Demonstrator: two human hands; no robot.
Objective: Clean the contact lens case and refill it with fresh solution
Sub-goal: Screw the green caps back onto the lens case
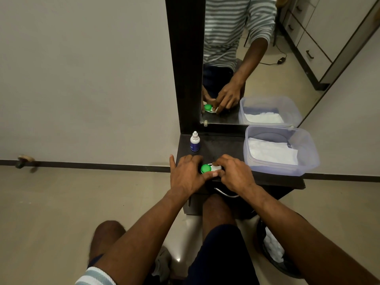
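Bare knees and both forearms lowest in view, reaching up to a small dark shelf under a mirror. Right hand curled over the white cap of the contact lens case, fingertips wrapped round it as if to twist, though hard to say how firmly. Left hand laid against the case's green-capped side, thumb pressed along the near edge just below the green cap, other fingers splayed flat on the shelf, bracing rather than clutching. Case itself flat on the shelf near the front edge, between the two hands, both caps apparently on. Likely an early step: unscrewing before any rinsing. Risks from here: case skidding off the front edge if the twist outruns the brace; old liquid spilling onto the shelf once the cap lifts; cap slipping from fingers and dropping to the floor between the knees. Farther back, small solution bottle upright near the mirror's foot, well apart from the left hand but easy to knock on a careless reach. Off to the right, clear plastic tub holding white tissue. Down on the floor at right, dark bin with white scraps
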